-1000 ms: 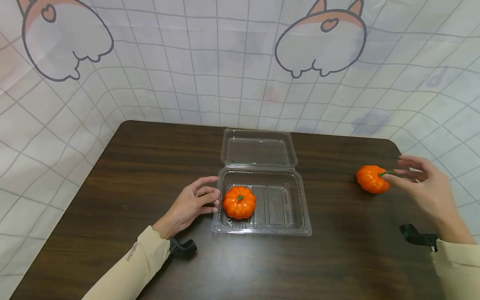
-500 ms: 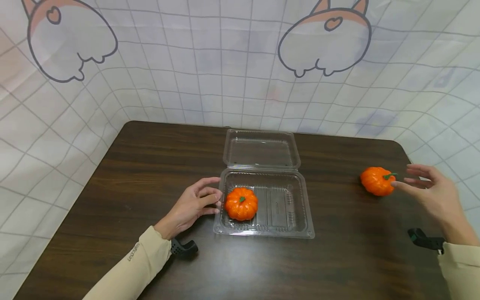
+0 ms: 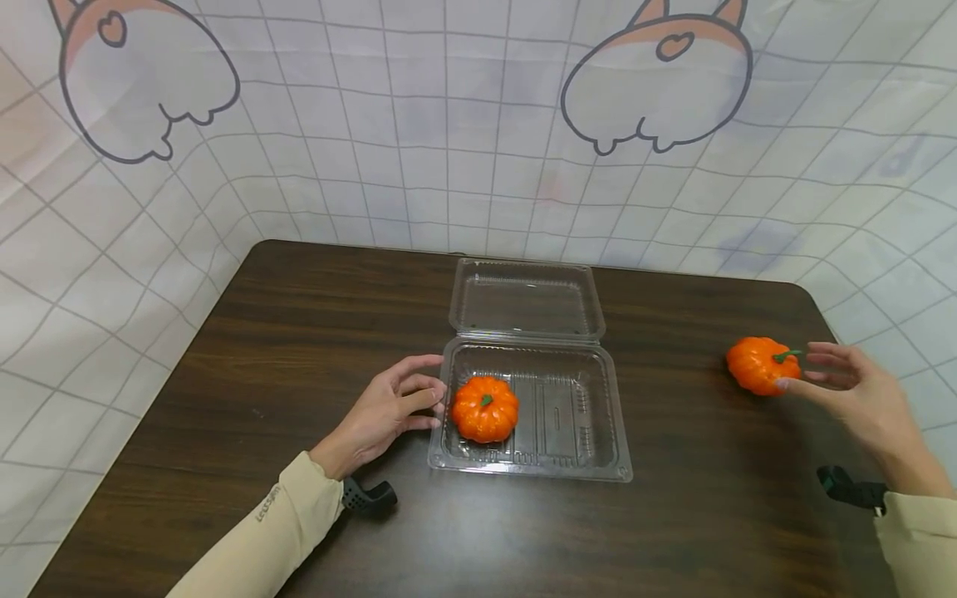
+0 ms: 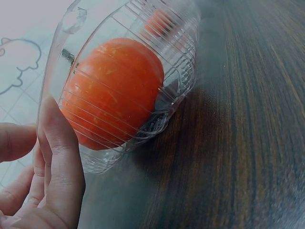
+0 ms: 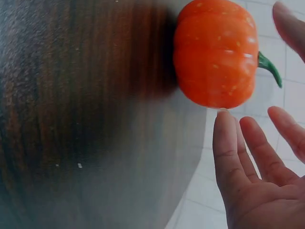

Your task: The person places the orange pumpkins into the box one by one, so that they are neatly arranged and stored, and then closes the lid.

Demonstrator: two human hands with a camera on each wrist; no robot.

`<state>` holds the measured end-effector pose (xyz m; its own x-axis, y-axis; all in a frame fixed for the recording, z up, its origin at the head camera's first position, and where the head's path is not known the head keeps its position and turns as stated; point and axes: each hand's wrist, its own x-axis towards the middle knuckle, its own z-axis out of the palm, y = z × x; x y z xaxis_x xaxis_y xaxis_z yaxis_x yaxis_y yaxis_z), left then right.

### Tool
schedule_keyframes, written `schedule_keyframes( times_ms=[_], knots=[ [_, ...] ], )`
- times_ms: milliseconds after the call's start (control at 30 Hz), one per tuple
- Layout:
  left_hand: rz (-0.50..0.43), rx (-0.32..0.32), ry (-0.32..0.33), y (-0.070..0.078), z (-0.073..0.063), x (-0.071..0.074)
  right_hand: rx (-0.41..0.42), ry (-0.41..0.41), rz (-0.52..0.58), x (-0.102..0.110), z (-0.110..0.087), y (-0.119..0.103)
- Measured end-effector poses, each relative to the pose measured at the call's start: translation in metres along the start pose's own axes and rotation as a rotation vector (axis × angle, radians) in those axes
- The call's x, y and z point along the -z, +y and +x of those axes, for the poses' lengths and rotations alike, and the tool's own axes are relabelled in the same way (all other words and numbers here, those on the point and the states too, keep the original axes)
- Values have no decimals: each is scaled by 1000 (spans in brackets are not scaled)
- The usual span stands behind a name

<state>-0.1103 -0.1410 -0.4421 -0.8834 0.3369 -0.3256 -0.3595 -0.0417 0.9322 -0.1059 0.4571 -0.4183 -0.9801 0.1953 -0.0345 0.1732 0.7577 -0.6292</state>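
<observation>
My left hand [image 3: 385, 407] pinches the left rim of a clear plastic clamshell box [image 3: 557, 469]; in the left wrist view its thumb and fingers lie on either side of that rim [image 4: 45, 86]. Inside the box, on the left, sits a small orange pumpkin [image 3: 484, 409] with its green stem upward. A second orange pumpkin [image 3: 758, 366] lies on the table at the right, tilted, its stem toward my right hand [image 3: 860, 399]. That hand has its fingers spread around the pumpkin's right side. In the right wrist view one fingertip [image 5: 222, 114] is at the pumpkin's edge; contact is unclear.
The box's lid [image 3: 527, 299] lies folded back toward the wall side of the dark wooden table [image 3: 299, 316]. A white cloth with grid lines and cartoon animals [image 3: 658, 83] hangs behind and at both sides. The right pumpkin is near the table's right edge.
My right hand has come down a little, its thumb now lower beside the right pumpkin. The head view has shifted slightly. The left hand stays at the box rim.
</observation>
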Motion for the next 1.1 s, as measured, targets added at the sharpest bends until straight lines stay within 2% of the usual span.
schedule_keyframes(
  times_ms=[400,733,1100],
  knots=[
    [14,1,5,0,0,0,2,-55,79,-6,4,5],
    [13,-3,8,2,-1,-1,-25,-52,48,-11,6,4],
    [7,0,5,1,-1,0,11,-57,32,-13,7,2]
  ],
)
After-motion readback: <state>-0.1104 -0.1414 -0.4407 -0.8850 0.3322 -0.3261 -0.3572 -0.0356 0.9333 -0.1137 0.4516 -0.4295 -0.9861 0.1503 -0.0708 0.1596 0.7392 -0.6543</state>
